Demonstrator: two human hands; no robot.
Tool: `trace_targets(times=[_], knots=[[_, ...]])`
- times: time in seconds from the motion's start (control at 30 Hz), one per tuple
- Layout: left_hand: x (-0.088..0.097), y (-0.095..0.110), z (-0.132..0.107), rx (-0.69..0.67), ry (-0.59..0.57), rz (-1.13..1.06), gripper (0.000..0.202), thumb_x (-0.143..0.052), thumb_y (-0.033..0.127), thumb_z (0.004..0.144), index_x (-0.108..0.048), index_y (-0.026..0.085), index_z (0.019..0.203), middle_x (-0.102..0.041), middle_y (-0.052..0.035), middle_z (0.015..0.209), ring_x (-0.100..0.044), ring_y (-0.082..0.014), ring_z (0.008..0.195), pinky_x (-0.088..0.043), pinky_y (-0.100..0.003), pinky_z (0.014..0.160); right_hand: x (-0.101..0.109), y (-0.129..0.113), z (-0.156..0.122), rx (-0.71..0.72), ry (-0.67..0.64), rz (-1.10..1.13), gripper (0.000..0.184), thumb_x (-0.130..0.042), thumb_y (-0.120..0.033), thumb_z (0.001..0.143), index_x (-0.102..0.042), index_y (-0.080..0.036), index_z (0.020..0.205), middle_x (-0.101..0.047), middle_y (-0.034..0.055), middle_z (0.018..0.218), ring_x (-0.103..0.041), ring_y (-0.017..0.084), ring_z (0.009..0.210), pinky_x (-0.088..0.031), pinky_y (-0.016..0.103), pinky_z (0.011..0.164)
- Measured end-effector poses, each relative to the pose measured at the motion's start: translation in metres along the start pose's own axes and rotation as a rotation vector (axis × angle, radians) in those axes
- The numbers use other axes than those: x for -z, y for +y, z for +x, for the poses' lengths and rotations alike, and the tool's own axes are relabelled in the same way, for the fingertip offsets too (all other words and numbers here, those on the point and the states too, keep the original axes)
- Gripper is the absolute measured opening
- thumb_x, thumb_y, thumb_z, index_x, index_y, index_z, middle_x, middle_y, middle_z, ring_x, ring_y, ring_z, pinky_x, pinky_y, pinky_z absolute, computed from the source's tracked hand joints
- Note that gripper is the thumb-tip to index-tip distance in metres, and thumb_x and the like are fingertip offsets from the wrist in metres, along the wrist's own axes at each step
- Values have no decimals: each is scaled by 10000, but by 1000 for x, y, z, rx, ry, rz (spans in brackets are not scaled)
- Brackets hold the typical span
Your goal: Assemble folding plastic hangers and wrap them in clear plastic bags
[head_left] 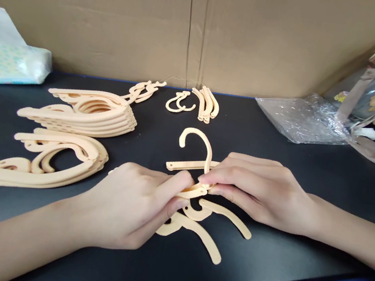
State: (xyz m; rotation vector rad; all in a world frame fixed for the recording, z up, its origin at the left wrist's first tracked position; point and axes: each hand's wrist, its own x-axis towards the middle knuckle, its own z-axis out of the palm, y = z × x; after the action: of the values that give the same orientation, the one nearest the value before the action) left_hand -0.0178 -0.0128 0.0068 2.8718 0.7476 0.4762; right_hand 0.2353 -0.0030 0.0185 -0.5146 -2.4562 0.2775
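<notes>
Both my hands meet over a cream plastic folding hanger [196, 192] on the black table [261, 258]. My left hand [133, 208] is closed, pinching the hanger's centre from the left with thumb and forefinger. My right hand [255, 188] is closed on the same joint from the right, fingers pressed together. The hanger's hook [197, 141] curls up above the hands. Its two curved arms [209, 237] splay out below toward the table's front edge, and a straight bar [187, 164] sticks out to the left.
Two stacks of finished hangers lie at left, one nearer the wall [84, 111] and one nearer me [44, 159]. Loose hooks [179, 102] and arm pieces [208, 103] sit by the cardboard wall [193, 21]. A tissue pack [3, 59] is far left; a crumpled clear bag [306, 119] at right.
</notes>
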Motion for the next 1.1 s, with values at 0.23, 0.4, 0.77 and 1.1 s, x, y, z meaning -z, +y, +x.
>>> trace_targets(times=[0.23, 0.4, 0.77, 1.1], knots=[[1, 1, 0, 16, -13, 4, 83, -330, 176, 1011, -384, 234, 985, -495, 85, 608, -465, -125, 442, -281, -241, 453, 1, -1, -2, 41, -37, -112, 173, -515, -149, 1013, -632, -144, 1139, -704, 38, 937, -627, 124, 857, -536, 228, 750], [0, 1, 1, 27, -10, -8, 74, -337, 181, 1013, -387, 232, 991, -494, 88, 606, -455, -124, 436, -273, -239, 450, 0, -1, 0, 77, -30, -170, 173, -489, -129, 1016, -651, -144, 1075, -710, 50, 935, -626, 139, 841, -532, 249, 748], [-1, 3, 2, 68, -1, 44, 83, -340, 212, 1025, -366, 237, 950, -469, 93, 578, -432, -128, 408, -239, -250, 429, -6, 0, -3, 43, 32, -173, 228, -532, -145, 1005, -625, -155, 1213, -749, 60, 1036, -678, 153, 901, -578, 282, 766], [-3, 3, 2, 91, 52, 85, 69, -367, 222, 1020, -393, 232, 957, -522, 92, 584, -481, -112, 402, -258, -223, 413, -9, -2, 3, -103, 94, 73, 123, -560, -165, 989, -655, -192, 1062, -721, 37, 942, -668, 131, 871, -564, 262, 779]])
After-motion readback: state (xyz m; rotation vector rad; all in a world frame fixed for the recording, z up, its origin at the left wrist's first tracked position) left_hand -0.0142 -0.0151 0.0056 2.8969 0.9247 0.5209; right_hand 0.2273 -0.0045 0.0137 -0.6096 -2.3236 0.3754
